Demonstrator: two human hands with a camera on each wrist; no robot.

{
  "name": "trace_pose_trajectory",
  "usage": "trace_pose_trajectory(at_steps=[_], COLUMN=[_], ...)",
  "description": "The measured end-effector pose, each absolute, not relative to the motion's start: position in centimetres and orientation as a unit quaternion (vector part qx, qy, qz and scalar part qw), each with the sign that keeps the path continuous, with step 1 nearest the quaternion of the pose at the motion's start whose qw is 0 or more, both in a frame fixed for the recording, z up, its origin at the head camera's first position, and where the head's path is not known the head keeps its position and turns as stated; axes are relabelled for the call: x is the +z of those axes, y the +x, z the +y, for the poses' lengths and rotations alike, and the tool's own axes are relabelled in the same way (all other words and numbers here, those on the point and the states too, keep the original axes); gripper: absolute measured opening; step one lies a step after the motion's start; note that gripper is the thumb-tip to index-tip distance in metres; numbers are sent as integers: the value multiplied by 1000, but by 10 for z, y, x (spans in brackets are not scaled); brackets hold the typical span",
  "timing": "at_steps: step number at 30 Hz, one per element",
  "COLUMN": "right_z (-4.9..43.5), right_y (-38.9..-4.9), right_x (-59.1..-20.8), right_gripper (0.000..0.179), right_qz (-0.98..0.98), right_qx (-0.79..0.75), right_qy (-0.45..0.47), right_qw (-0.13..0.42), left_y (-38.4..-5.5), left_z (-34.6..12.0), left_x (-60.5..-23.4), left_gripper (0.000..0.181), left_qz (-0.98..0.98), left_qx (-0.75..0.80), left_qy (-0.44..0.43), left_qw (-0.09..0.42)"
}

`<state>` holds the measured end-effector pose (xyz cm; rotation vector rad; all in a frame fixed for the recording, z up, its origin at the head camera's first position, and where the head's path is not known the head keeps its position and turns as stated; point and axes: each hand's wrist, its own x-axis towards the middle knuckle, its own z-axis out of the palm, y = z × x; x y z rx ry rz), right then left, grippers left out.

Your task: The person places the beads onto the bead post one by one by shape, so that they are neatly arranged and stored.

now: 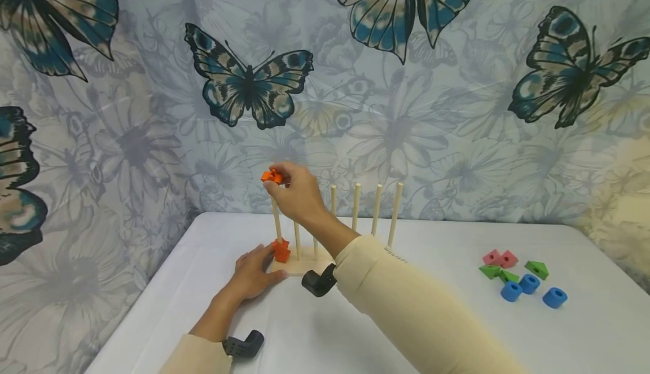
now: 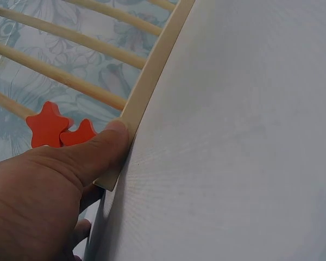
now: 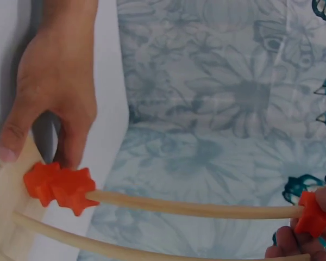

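Observation:
My right hand pinches an orange star-shaped block between thumb and fingertips, right at the top of the leftmost wooden peg. In the right wrist view that star overlaps the peg's tip. Two more orange stars are threaded on the same peg, down by the wooden base. Around the left end of this base my left hand has its grip, thumb on the front edge and fingers on the far side. In the left wrist view the thumb lies against the base's edge.
Several bare pegs rise from the base to the right. Far right on the white table lie pink blocks, green triangular blocks and blue cylinders. Behind the table hangs a butterfly-patterned cloth.

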<state>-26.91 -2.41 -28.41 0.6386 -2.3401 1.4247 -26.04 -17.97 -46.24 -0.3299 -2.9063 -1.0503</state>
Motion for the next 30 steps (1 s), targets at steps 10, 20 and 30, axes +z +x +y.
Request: trace_pose_trajectory(at_steps=[10,20,30], right_z=[-29,-31,-29], right_y=[-271,-270,-268], right_x=[-312,-336,-356], right_gripper=[31,39,34], right_qz=[-783,-737,-746], right_qx=[543,624,623], right_qy=[230,198,183], right_qw=[195,169,146], left_y=[-260,-262,-262], left_z=[-178,-178,-179], left_x=[-461,-462,-461], left_gripper=[76,76,78], left_qz=[-938,-938,-940], left_qx=[-333,-332,-324], left_qy=[-96,-99,-103], left_qw=[13,15,20])
